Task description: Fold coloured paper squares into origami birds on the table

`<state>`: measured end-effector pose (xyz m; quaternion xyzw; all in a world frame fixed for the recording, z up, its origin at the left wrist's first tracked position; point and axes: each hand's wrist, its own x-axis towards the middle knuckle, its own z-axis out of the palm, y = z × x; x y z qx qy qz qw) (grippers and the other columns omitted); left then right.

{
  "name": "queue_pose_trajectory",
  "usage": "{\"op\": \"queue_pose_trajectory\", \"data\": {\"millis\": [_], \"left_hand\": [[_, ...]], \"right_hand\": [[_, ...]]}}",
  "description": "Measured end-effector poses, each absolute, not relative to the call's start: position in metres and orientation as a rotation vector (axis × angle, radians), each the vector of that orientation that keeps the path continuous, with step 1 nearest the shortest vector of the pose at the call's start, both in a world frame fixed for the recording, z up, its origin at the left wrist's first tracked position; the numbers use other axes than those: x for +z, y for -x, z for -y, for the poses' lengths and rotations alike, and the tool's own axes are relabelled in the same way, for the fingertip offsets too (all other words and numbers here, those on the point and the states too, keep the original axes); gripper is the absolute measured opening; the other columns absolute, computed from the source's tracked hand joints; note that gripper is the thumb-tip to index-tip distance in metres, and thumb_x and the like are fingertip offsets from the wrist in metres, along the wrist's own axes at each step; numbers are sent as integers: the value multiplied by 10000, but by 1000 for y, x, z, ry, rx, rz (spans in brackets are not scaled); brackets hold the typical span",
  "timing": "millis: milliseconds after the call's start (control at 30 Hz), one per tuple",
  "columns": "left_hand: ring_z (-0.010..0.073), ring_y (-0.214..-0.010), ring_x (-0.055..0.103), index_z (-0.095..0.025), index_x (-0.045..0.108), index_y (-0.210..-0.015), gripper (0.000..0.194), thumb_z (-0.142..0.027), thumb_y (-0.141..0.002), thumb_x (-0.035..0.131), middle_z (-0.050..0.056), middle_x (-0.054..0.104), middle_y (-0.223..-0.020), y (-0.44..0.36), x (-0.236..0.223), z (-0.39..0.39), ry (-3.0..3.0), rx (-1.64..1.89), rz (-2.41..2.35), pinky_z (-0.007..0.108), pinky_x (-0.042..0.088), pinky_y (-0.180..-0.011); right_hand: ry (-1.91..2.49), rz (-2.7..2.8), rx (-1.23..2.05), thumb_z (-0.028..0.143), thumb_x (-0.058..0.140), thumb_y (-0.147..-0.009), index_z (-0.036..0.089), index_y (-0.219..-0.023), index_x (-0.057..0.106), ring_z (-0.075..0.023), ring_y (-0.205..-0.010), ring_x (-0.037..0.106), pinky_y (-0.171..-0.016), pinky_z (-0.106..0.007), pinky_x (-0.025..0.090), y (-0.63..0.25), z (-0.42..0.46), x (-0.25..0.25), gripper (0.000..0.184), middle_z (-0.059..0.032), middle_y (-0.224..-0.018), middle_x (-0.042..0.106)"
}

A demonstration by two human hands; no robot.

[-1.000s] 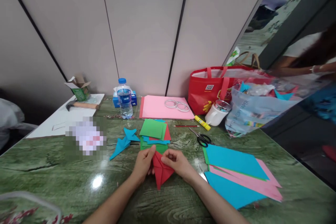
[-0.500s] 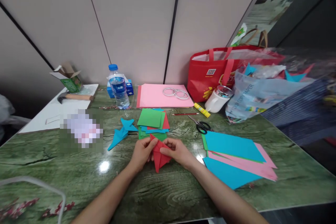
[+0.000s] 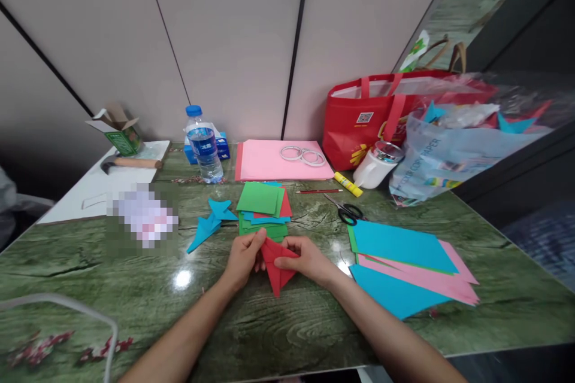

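A folded red paper, pointed at its near end, lies on the green marbled table between my hands. My left hand pinches its upper left edge with thumb and fingers closed. My right hand pinches the upper right part, fingers pressed on the fold. Just beyond them sits a stack of small green, red and blue squares. A folded blue paper shape lies to the left of that stack.
Large blue and pink sheets lie fanned at the right. Scissors, a pencil, a glue stick, a white cup, tape rings on pink paper, a water bottle, a red bag and a plastic bag stand further back. A hammer lies far left.
My hands have kept their grip on the red paper and worked its top folds. The view has shifted, and the person at the right edge is out of sight.
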<state>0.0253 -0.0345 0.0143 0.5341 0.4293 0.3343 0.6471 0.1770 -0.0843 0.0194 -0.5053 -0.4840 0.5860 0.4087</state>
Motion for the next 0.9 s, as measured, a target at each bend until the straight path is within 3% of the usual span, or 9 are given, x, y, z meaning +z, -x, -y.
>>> {"op": "queue_pose_trajectory", "data": {"millis": [167,300,467,600,700,767,900], "left_hand": [[69,-307,412,-116,637,-801,551,-643,-716,501,-43,479,-399,-25,16,35,-1154,747,-895,162,278,-296],[47,-325,401,-107,676,-757,463,-558,-670,617,-28,517,-455,-24,18,35,-1249,739,-920,156,273,-308],[51,-329,386,-105,676,-757,446,-541,-687,608,-32,504,-444,-25,13,37,-1173,748,-929,161,268,-319],[60,-330,357,-118,651,-733,470,-579,-705,565,-43,480,-441,-29,10,38,-1122,795,-1006,176,261,-324],[104,-505,491,-119,645,-668,468,-577,-713,561,10,583,-577,-30,9,38,-1162,891,-1025,198,390,-476],[123,-562,507,-122,652,-664,478,-585,-720,548,17,593,-604,-31,10,38,-1209,904,-1042,213,404,-537],[143,-579,502,-134,638,-652,522,-630,-731,496,13,572,-587,-32,11,38,-1304,879,-1073,232,395,-574]], "right_hand": [[1246,1172,1530,418,748,-588,160,-614,490,-91,-543,430,-549,-216,300,-178,85,19,366,45,-589,521],[1240,1189,1530,442,756,-571,162,-612,484,-84,-524,418,-532,-211,288,-179,85,18,393,51,-580,510],[1197,1206,1509,460,751,-576,170,-589,435,-77,-530,401,-528,-204,280,-178,83,15,429,62,-576,470],[1284,1343,1410,486,648,-696,168,-624,463,-84,-531,401,-512,-202,285,-173,85,17,375,52,-583,463],[1444,1581,1101,456,440,-858,164,-662,517,-111,-570,464,-532,-217,329,-178,79,27,360,16,-613,523],[1614,1733,762,385,326,-922,164,-725,555,-128,-619,525,-575,-226,364,-191,63,37,374,-13,-671,593],[2050,2044,101,226,306,-926,148,-937,601,-174,-833,583,-737,-259,411,-230,0,54,305,-100,-936,649]]}}
